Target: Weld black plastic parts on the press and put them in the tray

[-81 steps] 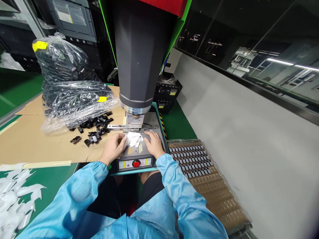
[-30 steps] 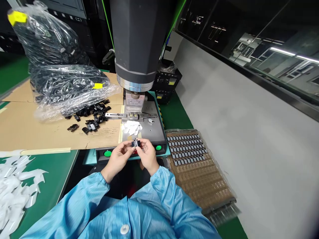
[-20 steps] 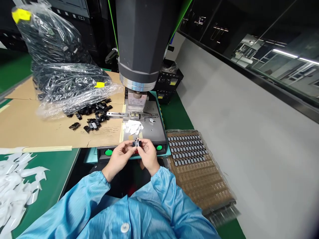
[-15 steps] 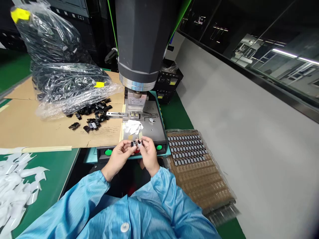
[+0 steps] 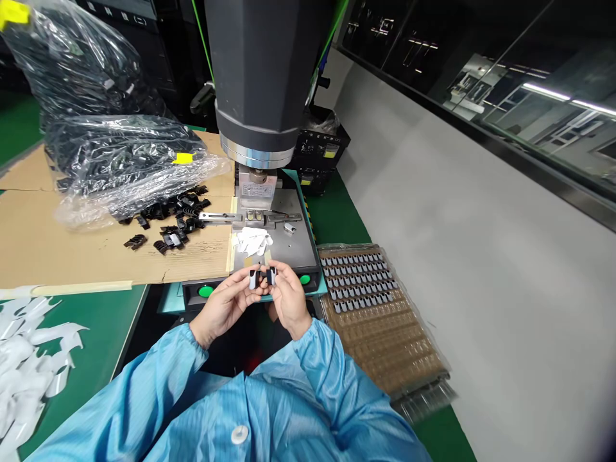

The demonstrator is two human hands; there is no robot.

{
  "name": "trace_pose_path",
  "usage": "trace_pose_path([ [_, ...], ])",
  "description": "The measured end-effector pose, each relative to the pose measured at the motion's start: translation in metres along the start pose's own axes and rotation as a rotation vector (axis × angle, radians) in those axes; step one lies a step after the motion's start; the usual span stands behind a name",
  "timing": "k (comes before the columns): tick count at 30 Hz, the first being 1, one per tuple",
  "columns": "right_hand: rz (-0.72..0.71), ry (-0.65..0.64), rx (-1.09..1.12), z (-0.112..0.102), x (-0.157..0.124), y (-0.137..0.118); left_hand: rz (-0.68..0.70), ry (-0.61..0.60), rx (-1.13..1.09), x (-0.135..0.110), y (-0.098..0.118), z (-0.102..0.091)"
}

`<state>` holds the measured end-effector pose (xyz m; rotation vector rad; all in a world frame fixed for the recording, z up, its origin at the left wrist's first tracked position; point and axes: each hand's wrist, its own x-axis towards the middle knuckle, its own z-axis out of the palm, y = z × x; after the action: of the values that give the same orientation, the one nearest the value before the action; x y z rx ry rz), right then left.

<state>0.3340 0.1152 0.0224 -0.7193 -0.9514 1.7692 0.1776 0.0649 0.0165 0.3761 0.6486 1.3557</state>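
My left hand [image 5: 225, 303] pinches a small black part with a pale face [image 5: 253, 278]. My right hand [image 5: 289, 298] pinches a second small black part [image 5: 271, 276] right beside it. Both hands are held close together in front of the press machine's base [image 5: 293, 247], just above its two green buttons [image 5: 206, 290]. The dark press head [image 5: 257, 77] hangs over the fixture [image 5: 255, 217]. A crumpled white cloth [image 5: 253, 240] lies on the plate behind my hands.
Loose black parts [image 5: 168, 221] lie on cardboard [image 5: 58, 247] to the left, spilling from clear plastic bags [image 5: 110, 163]. A brown tray of small parts [image 5: 380, 308] lies at the right. White film scraps [image 5: 26, 346] lie at the lower left. A grey wall runs along the right.
My hands left the machine plate and came toward me with small parts. Over the last second the joined piece between my fingers separated into two, one in each hand.
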Motion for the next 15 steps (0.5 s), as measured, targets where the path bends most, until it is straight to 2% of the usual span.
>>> trace_pose_path([
  [10, -0.013, -0.002, -0.116, -0.006, 0.001, 0.006, -0.028, 0.049, 0.089, 0.0, 0.0, -0.001],
  [12, -0.051, -0.004, -0.269, -0.01, -0.004, 0.008, -0.024, 0.088, 0.172, -0.002, -0.004, -0.002],
  [15, -0.114, -0.042, -0.644, -0.019, -0.018, 0.008, 0.021, 0.15, 0.303, -0.007, -0.017, -0.006],
])
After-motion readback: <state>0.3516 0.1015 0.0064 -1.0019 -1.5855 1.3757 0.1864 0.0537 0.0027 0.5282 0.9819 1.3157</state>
